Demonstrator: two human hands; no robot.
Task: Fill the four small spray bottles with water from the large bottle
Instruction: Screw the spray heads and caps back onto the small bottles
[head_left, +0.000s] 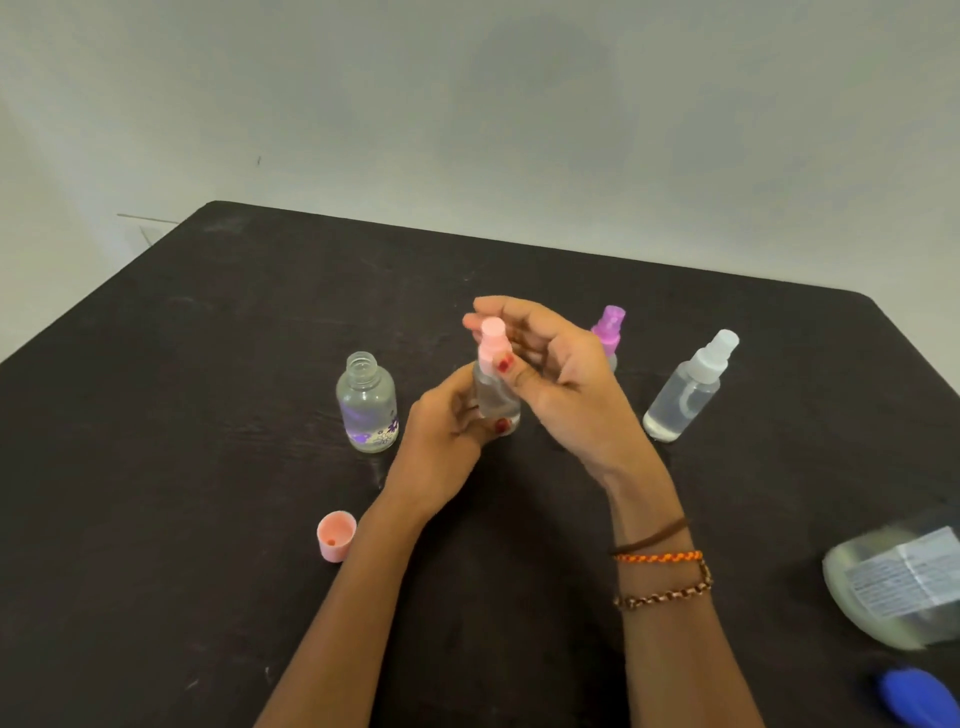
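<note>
A: Head view. Pink-topped spray bottle (496, 387) held upright above the black table (156, 415), centre of frame. Left hand (447, 426) wraps the clear body, thumb across the front near its base. Right hand (550, 364) pinches the pink spray head (492, 343) between thumb and curled fingertips.

B: Step?

A: Looks like the head being screwed on or off; I can't tell which. Liquid level inside is hidden by the fingers.

B: The others?

A: An open bottle with purple flower print (367, 402) stands just left of the hands, uncapped; its level is hard to read. A pink cap (336, 535) lies well in front of it. A purple-topped sprayer (608, 332) is partly hidden behind the right hand. A white-topped sprayer (685, 389) stands right of it, showing some water. The large bottle (893, 587) lies at the right edge, blurred, with a blue object (914, 696) below it.

B: Handling?

A: Judging by looks: small, light, thin clear plastic, likely slippery if wet. Best gripped round the body, low, while the other hand turns the collar rather than the nozzle tip. Squeezing hard could push water out.
</note>
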